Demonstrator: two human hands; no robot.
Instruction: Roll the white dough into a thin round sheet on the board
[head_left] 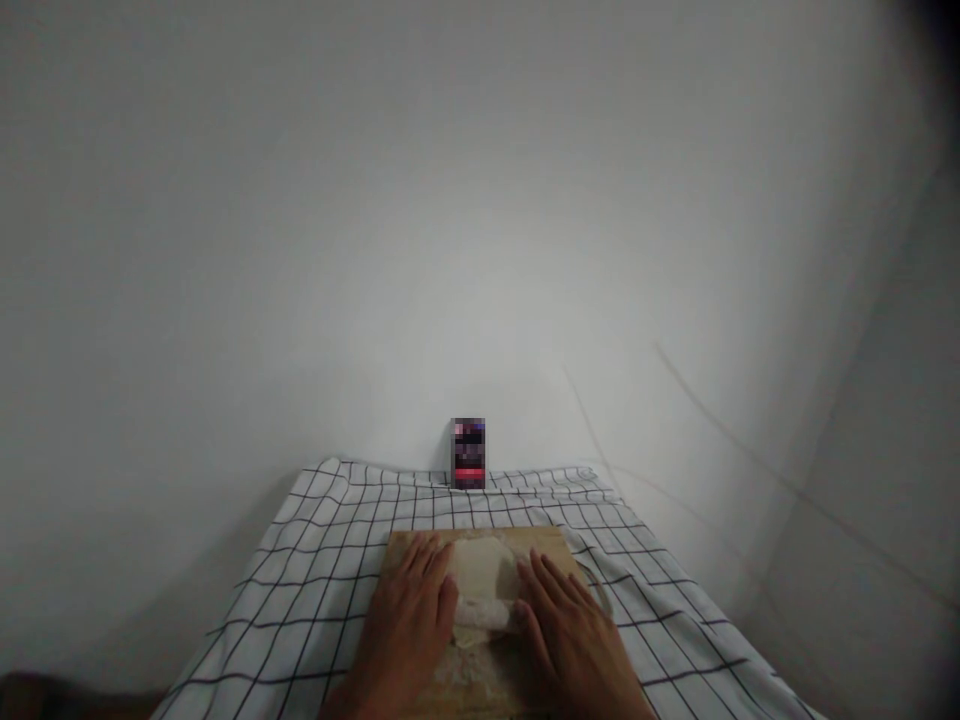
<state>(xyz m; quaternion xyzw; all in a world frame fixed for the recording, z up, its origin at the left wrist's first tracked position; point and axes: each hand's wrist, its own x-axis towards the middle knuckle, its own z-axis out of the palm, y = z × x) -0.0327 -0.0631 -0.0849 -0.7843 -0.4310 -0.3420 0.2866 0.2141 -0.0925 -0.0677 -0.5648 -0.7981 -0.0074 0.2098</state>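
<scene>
Black-gridded white tablecloth [322,560], creased at right. Dark smartphone-like object [469,455], pixelated, red band low, upright near cloth's far edge. Pale wall [465,250] behind, thin curved lines [799,492] toward right. Dark brownish shape [45,697] at lower left, blurred.

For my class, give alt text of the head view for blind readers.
A left hand and right hand flank a pale, floury cylinder lying across flat dough on a wooden board over a checked cloth. Behind stands a pixelated object.
</scene>
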